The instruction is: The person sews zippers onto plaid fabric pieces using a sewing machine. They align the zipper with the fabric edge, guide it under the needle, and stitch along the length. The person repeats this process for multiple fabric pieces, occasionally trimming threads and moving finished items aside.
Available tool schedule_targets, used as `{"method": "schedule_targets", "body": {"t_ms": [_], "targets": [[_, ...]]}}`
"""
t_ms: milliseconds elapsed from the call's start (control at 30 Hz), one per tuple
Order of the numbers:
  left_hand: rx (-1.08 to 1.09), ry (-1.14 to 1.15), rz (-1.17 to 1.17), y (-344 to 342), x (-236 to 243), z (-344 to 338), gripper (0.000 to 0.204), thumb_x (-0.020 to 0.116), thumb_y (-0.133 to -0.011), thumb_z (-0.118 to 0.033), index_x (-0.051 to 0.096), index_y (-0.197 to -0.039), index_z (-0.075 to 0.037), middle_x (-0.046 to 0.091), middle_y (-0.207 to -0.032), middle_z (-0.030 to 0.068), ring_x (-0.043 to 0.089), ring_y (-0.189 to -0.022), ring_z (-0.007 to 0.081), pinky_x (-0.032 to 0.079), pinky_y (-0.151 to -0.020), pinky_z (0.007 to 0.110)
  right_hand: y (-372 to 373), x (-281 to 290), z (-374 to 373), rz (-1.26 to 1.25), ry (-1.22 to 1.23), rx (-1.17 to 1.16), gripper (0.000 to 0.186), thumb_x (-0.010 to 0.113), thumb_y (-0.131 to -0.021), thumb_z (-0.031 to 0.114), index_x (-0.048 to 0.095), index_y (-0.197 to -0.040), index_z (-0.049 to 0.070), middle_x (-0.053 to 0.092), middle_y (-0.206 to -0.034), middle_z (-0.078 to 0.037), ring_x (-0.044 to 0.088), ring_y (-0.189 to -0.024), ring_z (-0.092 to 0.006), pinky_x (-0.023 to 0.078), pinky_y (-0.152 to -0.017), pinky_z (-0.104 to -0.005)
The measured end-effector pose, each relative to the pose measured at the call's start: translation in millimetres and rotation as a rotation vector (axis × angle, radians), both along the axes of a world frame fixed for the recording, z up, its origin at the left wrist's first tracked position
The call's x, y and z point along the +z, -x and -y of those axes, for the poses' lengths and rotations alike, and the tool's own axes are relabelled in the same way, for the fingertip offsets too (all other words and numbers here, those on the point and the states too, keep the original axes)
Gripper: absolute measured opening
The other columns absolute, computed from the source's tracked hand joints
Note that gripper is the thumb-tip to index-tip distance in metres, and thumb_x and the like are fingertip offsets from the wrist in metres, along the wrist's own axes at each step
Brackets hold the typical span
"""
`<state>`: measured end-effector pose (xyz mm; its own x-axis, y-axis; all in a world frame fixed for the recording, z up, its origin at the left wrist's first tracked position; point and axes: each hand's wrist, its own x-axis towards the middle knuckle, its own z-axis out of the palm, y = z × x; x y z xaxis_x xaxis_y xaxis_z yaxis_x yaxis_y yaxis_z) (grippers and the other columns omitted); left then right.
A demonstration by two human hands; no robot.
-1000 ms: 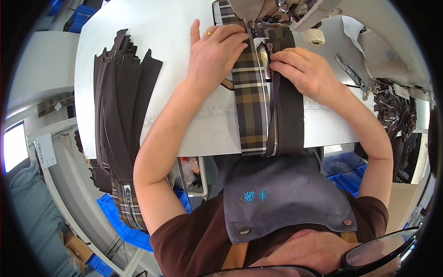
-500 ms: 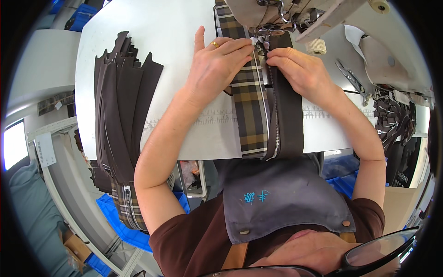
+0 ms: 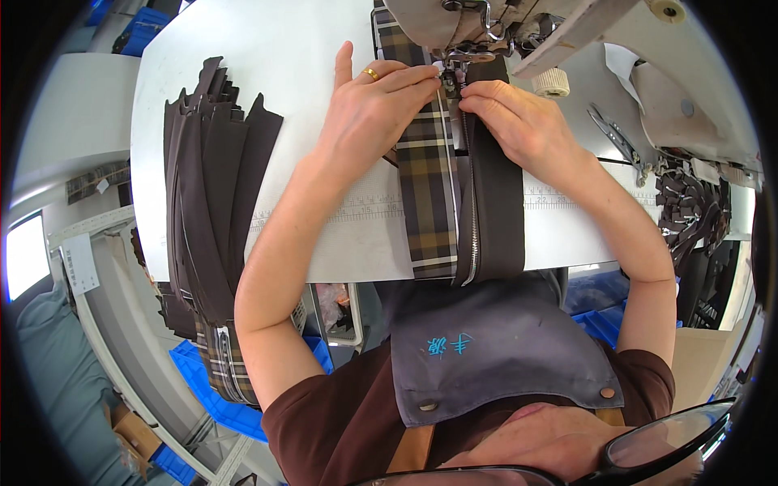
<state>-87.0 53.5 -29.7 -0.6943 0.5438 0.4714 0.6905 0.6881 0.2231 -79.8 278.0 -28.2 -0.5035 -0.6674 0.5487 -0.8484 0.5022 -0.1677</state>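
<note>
A plaid fabric strip (image 3: 427,174) in brown, black and white runs under the sewing machine's presser foot (image 3: 448,78). Against its right side lies a metal-toothed zipper (image 3: 475,235), bordering a dark brown fabric strip (image 3: 501,215). My left hand (image 3: 369,113), with a ring on one finger, rests its outstretched fingertips on the plaid beside the foot; its little finger sticks up and its thumb is hidden. Just right of the foot, my right hand (image 3: 523,121) pinches the zipper's edge between thumb and fingers.
A pile of dark brown strips (image 3: 212,178) hangs over the white table's (image 3: 324,243) left front edge. Scissors (image 3: 616,134) lie at the right, near a bunch of dark scraps (image 3: 693,202). The machine head (image 3: 519,24) overhangs the hands. A blue bin (image 3: 215,389) stands below.
The near ends of the plaid strip, zipper and dark fabric have shifted slightly left. Both hands have moved a little left and away from me, staying beside the presser foot.
</note>
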Motion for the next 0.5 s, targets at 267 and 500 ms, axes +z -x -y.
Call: {"method": "schedule_targets", "body": {"t_ms": [267, 500], "targets": [[-0.029, 0.004, 0.031, -0.7, 0.1, -2.4, 0.020, 0.063, -0.084, -0.014, 0.070, -0.103, -0.013, 0.066, -0.110, -0.0034, 0.060, -0.100, 0.0159, 0.019, -0.108, 0.054, -5.4, 3.9, -3.3, 0.001, -0.046, -0.018, 0.023, 0.061, -0.073, 0.004, 0.061, -0.095, 0.000, 0.061, -0.101, -0.008, 0.063, -0.085, -0.0233, 0.054, -0.068, -0.0317], [-0.036, -0.016, 0.054, -2.8, -2.2, -4.2, 0.020, 0.062, -0.085, -0.014, 0.070, -0.104, -0.013, 0.066, -0.111, -0.0029, 0.060, -0.103, 0.0164, 0.022, -0.108, 0.053, -8.4, 5.7, -2.3, 0.020, -0.054, -0.029, 0.021, 0.061, -0.073, 0.005, 0.061, -0.094, 0.001, 0.060, -0.099, -0.008, 0.062, -0.085, -0.0222, 0.054, -0.066, -0.0320]]}}
